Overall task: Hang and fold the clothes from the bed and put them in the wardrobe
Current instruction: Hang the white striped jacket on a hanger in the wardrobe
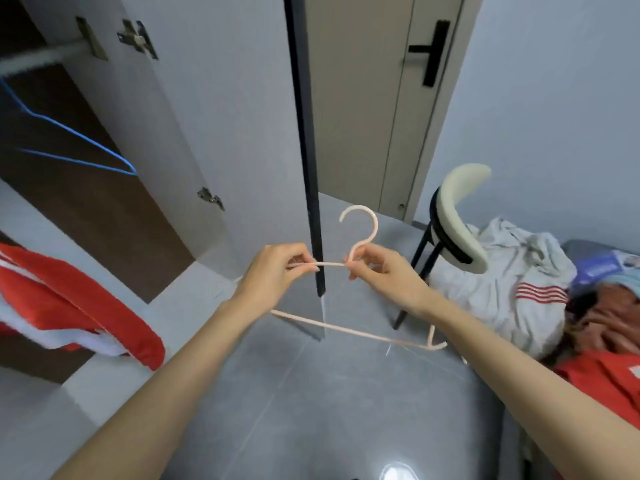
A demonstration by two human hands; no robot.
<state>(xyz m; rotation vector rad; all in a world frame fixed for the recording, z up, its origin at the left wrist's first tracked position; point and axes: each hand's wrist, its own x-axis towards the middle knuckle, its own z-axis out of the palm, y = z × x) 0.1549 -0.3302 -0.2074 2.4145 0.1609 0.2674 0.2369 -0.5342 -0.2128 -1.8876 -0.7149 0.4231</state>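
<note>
Grey floor [311, 410] lies under a pink hanger [346, 329] held before a black door edge [308, 150]. The left hand [273, 271] pinches its arm and the right hand [384, 271] its neck. At left, the wardrobe [86, 209] holds a blue hanger [79, 136], with a red garment [69, 299] just below. A chair [457, 216] stands before the clothes [502, 289], which lie on what seems to be the bed.

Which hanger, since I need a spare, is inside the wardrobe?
The thin blue hanger at left; the pale pink plastic hanger is pinched by left hand and right hand outside it.
</note>
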